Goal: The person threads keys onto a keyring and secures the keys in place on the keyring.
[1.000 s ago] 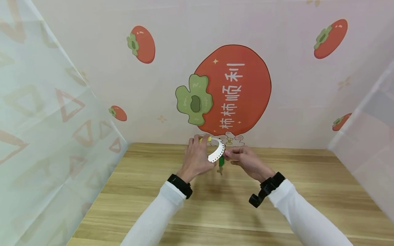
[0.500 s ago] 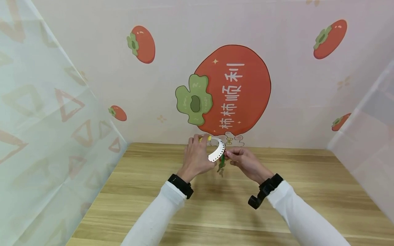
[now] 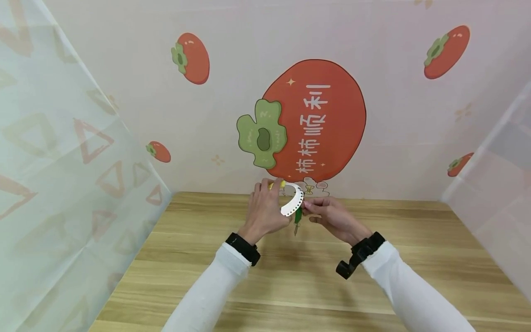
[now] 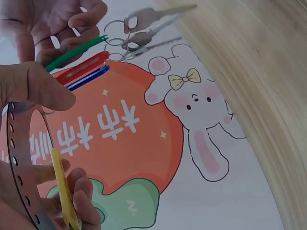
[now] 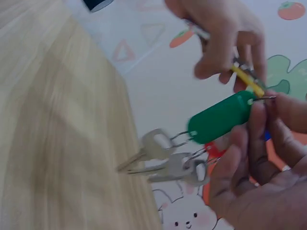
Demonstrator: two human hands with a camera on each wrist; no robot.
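Note:
My left hand (image 3: 265, 212) grips a white curved plate (image 3: 293, 206) with a row of holes along its outer edge. A yellow tag (image 4: 59, 170) sits by that hand's fingers. At the plate's right side, my right hand (image 3: 333, 219) pinches the small wire loop (image 5: 263, 98) at the end of a green key tag (image 5: 220, 117). Whether the loop passes through a hole is hidden. Red (image 4: 86, 67) and blue (image 4: 90, 77) key tags lie close beside the green one. Several silver keys (image 5: 157, 143) dangle from the tags on metal rings.
Both hands are raised above a wooden table (image 3: 290, 286), near its back edge. Behind them stands a pale wall sheet (image 3: 394, 115) printed with persimmons and a rabbit. A patterned side sheet (image 3: 74, 184) rises at the left, another (image 3: 506, 175) at the right.
The green key tag and its keys swing and turn slightly below the plate. Both hands stay almost in place, the right fingers still at the plate's edge.

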